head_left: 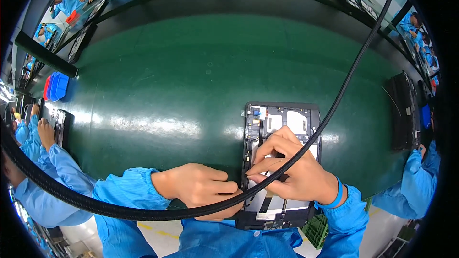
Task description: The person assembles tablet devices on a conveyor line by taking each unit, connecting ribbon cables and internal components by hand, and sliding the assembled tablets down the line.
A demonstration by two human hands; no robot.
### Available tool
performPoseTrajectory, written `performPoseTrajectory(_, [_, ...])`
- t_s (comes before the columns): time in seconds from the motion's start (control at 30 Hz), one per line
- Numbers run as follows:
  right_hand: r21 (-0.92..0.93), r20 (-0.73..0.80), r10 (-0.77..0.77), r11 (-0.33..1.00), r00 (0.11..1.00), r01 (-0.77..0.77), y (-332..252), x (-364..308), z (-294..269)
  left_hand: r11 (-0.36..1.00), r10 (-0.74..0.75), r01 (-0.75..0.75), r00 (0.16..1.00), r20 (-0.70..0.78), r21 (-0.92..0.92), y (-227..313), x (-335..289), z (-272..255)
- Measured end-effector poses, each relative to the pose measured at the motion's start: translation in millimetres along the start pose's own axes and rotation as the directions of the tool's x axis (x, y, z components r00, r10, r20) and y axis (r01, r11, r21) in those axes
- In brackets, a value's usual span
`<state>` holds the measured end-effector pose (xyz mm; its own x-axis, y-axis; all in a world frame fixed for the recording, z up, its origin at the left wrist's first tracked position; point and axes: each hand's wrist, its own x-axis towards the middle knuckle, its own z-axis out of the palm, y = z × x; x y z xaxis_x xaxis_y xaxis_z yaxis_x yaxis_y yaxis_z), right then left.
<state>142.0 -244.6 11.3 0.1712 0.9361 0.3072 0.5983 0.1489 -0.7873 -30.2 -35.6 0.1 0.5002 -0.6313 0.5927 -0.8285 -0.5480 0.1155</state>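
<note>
The open black rectangular device [276,202] lies lengthwise away from me; my bare right hand [299,169], above it, pinches narrow — on what, I can't tell. My bare left hand [198,187] curls by its left edge; hold hidden.

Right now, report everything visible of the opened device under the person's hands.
The opened device is a flat, tablet-like rectangle with rounded corners: a black, plastic-looking frame around white panels, dark strips and small components, with a little blue part near its far left corner. It lies flat on the green table, long sides pointing away from the person. The right hand covers its middle, fingertips at its left side; the left hand is at its lower left edge, contact hidden.
</note>
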Motion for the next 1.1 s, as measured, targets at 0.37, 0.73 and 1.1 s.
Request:
performPoseTrajectory(0.37, [0.006,-0.043,-0.009,1.0,0.999,0.009,2,3,0,1.0,0.007,-0.007,0.999,-0.036,-0.005,-16,5,0])
performPoseTrajectory(0.73, [0.007,-0.1,0.023,1.0,0.995,-0.022,-2,7,4,0.993,0.079,-0.075,0.996,-0.044,0.095,-32,3,-5])
performPoseTrajectory(1.1, [0.005,-0.097,0.064,0.998,0.993,-0.064,-5,7,4,0.988,0.124,-0.112,0.986,-0.11,0.105,-34,-3,3])
